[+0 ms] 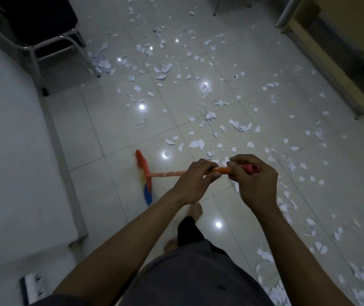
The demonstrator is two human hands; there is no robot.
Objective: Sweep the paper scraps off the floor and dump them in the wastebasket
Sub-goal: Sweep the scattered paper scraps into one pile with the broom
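The left grip [193, 181] is clenched around the orange handle of the broom [167, 173], partway along the shaft. The right grip [255, 182] grasps the top end of the same handle, just below its red cap [254, 168]. The two grips sit close together, with a short length of handle showing between them.

The handle runs leftward from the grips to the broom head [144, 180]. The head is red, yellow and blue and is blurred. It lies low over the floor [101, 133], near the table [6, 151]; contact with the tiles cannot be confirmed.

Scraps [196, 143] of white paper are scattered over the tiled floor ahead of and to the right of the grips. A denser pile [100, 60] lies beside a leg of the chair [39, 23], and more scraps line the lower right edge. The tiles around the broom head carry few scraps.

A wooden unit [342, 40] stands at the upper right. One bare foot [195, 209] is visible below the left grip.
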